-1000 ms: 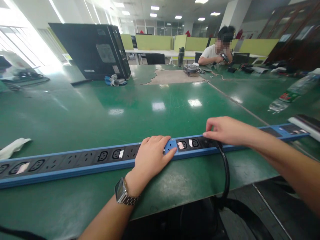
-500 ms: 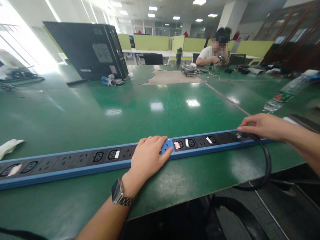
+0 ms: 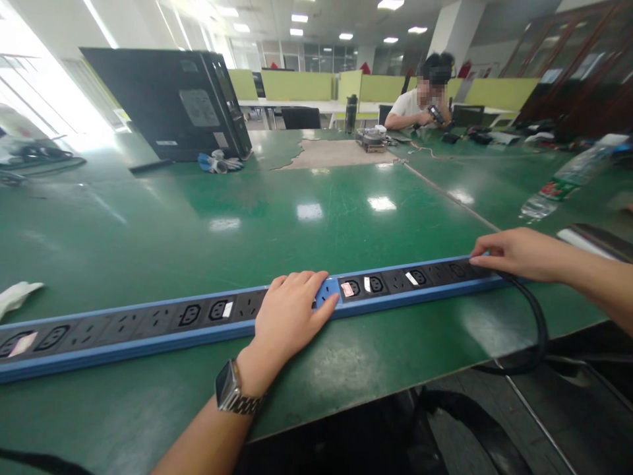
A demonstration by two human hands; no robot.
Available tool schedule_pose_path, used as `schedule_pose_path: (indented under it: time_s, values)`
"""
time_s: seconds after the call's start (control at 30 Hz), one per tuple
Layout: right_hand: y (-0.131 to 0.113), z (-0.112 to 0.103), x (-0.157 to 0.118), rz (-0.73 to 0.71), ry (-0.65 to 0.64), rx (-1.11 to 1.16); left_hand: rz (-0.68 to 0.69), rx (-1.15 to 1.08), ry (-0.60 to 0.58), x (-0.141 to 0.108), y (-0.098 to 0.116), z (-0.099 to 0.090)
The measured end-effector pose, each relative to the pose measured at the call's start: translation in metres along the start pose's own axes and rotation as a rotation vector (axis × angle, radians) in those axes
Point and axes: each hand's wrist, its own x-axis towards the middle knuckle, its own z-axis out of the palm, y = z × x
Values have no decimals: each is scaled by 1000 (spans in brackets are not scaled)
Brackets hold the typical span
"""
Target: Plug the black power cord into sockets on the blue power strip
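A long blue power strip (image 3: 148,343) with black socket panels lies across the green table in front of me. Over its middle, my left hand (image 3: 291,310) grips the strip, the fingers curled over the far edge and the thumb on top beside a blue socket. My right hand (image 3: 509,251) is closed at the strip's right end, its fingertips pinching a black plug mostly hidden under them. From there a thick black cable (image 3: 542,330) loops down past the table edge. Whether the plug is seated in a socket cannot be made out.
A black computer case (image 3: 168,105) stands at the back left, with gloves (image 3: 220,162) beside it. A tilted-looking water bottle (image 3: 568,181) is on the right. Across the table (image 3: 277,211) sits another person (image 3: 413,109) holding a small device. White tissue (image 3: 17,297) lies at far left.
My right hand has shifted slightly and now covers the plug more, with the cable loop swung a little right. The left hand keeps its place on the strip; the view moved slightly.
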Motion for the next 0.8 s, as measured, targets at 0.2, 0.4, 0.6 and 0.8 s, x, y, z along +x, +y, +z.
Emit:
schedule_pose_path:
  time_s: [0.2, 0.4, 0.6, 0.8]
  values:
    - [-31, -52, -3, 102, 173, -43, -5, -95, 124, -3, 4, -2]
    - [-202, -76, -32, -218, 148, 128, 197, -314, 479, -10, 63, -17]
    - [-269, -16, -31, -610, -196, 734, -24, -295, 536, -40, 24, -28]
    - [-203, 35, -4, -219, 224, 931, -264, -144, 396, -68, -74, -54]
